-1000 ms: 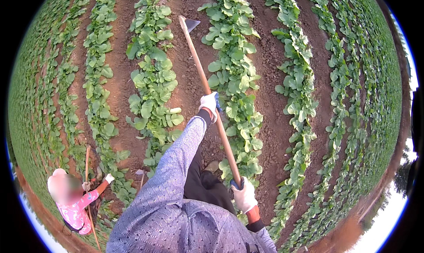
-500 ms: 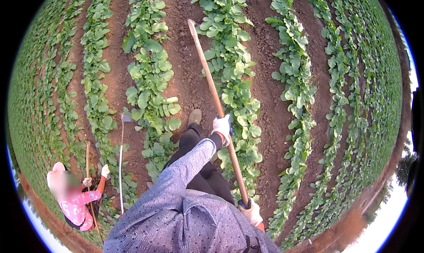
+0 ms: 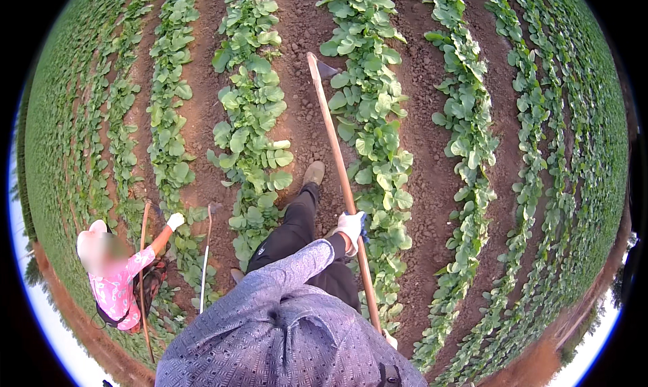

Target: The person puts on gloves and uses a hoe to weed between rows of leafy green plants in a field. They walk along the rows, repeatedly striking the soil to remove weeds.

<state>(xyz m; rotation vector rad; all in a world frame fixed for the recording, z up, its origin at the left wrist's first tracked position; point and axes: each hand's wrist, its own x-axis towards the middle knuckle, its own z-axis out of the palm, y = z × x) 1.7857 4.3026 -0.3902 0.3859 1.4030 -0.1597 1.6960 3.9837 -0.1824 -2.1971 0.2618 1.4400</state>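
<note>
My left hand [image 3: 351, 226], in a white glove, grips the long wooden handle of a hoe [image 3: 334, 154] about halfway along. The hoe's metal blade [image 3: 325, 68] rests on the brown soil beside a row of leafy green plants [image 3: 374, 124]. My right hand [image 3: 390, 338], also gloved, holds the near end of the handle; only a sliver of it shows past my patterned shirt. My dark trouser leg and shoe [image 3: 312, 174] step forward in the furrow left of the handle.
Parallel rows of green plants [image 3: 250, 117] run away from me with bare soil furrows [image 3: 432, 157] between. At the lower left another person in a pink top [image 3: 116, 286] holds a long-handled tool [image 3: 143, 265]. A thin pole [image 3: 204, 259] stands nearby.
I have pulled the hoe back toward me and stepped forward; my left hand has slid lower in view, and the blade now sits nearer along the furrow.
</note>
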